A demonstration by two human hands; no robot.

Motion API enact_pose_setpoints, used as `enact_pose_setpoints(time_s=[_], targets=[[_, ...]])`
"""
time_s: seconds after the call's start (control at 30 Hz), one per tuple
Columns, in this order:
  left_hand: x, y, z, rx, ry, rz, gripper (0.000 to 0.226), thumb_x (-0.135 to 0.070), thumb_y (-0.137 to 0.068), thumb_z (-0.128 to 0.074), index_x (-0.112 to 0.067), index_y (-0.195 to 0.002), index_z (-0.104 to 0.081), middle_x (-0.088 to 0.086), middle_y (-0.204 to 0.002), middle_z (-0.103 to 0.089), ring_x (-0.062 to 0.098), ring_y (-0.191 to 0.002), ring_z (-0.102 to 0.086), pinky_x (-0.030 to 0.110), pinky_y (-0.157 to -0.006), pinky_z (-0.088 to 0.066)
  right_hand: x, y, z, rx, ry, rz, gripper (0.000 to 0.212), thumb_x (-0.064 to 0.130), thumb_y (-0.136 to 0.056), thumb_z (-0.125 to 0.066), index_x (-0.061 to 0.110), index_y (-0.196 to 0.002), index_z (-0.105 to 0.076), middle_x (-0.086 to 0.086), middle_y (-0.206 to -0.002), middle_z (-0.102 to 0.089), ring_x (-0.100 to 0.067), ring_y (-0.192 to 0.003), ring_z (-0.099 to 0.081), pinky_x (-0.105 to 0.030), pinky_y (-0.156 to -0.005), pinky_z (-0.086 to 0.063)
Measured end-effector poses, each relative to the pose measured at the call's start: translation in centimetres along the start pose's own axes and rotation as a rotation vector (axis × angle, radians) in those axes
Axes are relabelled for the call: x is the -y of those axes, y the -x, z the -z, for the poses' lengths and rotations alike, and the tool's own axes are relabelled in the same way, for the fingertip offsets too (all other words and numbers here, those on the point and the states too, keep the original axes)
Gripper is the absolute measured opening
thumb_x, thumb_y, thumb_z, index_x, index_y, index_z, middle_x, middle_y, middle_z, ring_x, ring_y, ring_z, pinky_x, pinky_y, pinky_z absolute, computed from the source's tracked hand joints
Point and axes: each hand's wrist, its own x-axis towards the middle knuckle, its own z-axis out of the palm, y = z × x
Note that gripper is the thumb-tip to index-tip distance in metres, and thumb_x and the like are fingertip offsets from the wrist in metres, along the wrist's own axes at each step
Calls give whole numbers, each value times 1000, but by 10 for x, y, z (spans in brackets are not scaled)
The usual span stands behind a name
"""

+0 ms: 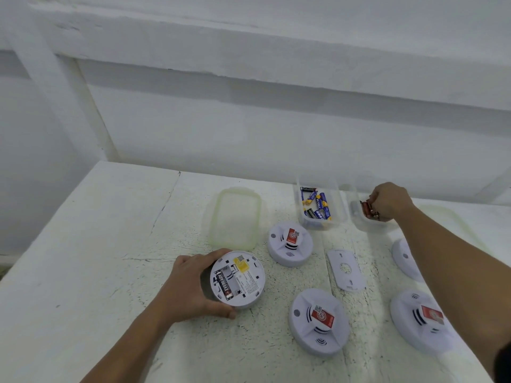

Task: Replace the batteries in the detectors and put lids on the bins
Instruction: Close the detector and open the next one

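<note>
My left hand (pixel 190 288) grips a round white detector (pixel 243 277) turned back-up on the table, with one black battery (pixel 224 283) in its open compartment. My right hand (pixel 390 200) reaches into the right clear bin (pixel 365 225), fingers curled round a red battery (pixel 367 208). The left clear bin (pixel 307 217) holds several blue and black batteries. A translucent lid (pixel 235 217) lies flat left of the bins. Another lid (pixel 453 217) lies behind my right forearm, partly hidden.
Face-up white detectors with red stickers lie at centre (pixel 290 243), front centre (pixel 318 322) and front right (pixel 420 319); another (pixel 403 258) is half hidden by my right arm. A loose white cover plate (pixel 345 269) lies between them. A white wall stands behind the table.
</note>
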Motion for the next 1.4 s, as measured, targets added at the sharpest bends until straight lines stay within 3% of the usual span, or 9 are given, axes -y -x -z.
enact_pose_setpoints(time_s=[0.1, 0.23, 0.4, 0.57, 0.7, 0.8, 0.97, 1.17, 1.4], targets=[[-2, 1, 1, -5, 3, -14, 103, -80, -27, -76, -75, -118, -28, -33, -111, -54, -10, -106, -27, 14, -88, -27, 2, 14, 14, -142, -123, 15, 23, -8, -82, -47, -6, -92, -68, -19, -98, -69, -34, -79, -64, -33, -78, -51], [-4, 2, 2, -11, 26, -14, 101, -77, -27, -78, -78, -114, -26, -31, -110, -54, 2, -104, -29, 21, -84, -33, 28, 53, 28, -303, -343, 149, 17, 0, -85, -54, 5, -92, -68, -6, -89, -66, -21, -81, -58, -23, -74, -39], [-2, 3, 2, -9, 21, -38, 99, -74, -31, -81, -72, -117, -33, -29, -109, -56, 3, -103, -29, 16, -83, -31, 80, 135, 15, -48, -523, 431, 11, 11, -87, -62, 21, -87, -68, 12, -76, -65, -4, -69, -61, -21, -66, -48], [-1, 4, 2, -22, -3, -93, 98, -77, -32, -78, -68, -120, -34, -31, -107, -58, -4, -106, -38, 13, -93, -24, 121, 206, -31, 218, -374, 788, 17, 11, -91, -58, 16, -101, -71, 7, -97, -69, 4, -82, -58, -3, -73, -41], [-4, 4, 3, -31, -28, -168, 93, -77, -37, -75, -67, -119, -33, -35, -100, -61, -14, -98, -50, 15, -98, -20, 136, 225, -63, 239, -184, 1068, 21, 8, -92, -55, 11, -106, -70, -1, -113, -69, -16, -104, -57, -27, -89, -45], [0, 1, 0, -25, -65, -159, 101, -80, -38, -73, -55, -129, -36, -34, -102, -61, -13, -98, -51, 22, -98, -23, 144, 226, -76, 124, 69, 1276, 14, 4, -84, -62, 11, -91, -71, 2, -97, -72, -22, -87, -61, -39, -72, -52], [3, 0, 0, -30, -60, -160, 100, -77, -38, -75, -56, -128, -36, -38, -100, -59, -16, -97, -49, 14, -95, -19, 148, 220, -78, 59, 247, 1372, 17, -1, -71, -68, 14, -77, -64, 3, -81, -69, -22, -75, -59, -34, -56, -52], [4, 0, -1, -43, -33, -151, 101, -77, -38, -76, -53, -129, -39, -31, -99, -63, -8, -97, -52, 17, -95, -21, 147, 211, -84, 82, 361, 1469, 11, -3, -77, -62, 5, -85, -62, -11, -94, -71, -31, -91, -64, -41, -64, -55], [0, 0, 2, -33, 23, -155, 96, -73, -34, -79, -57, -122, -42, -29, -97, -64, -6, -96, -52, 19, -96, -21, 151, 211, -77, 70, 256, 1563, 19, 7, -64, -76, 7, -75, -61, -9, -81, -70, -29, -68, -65, -30, -43, -51]])
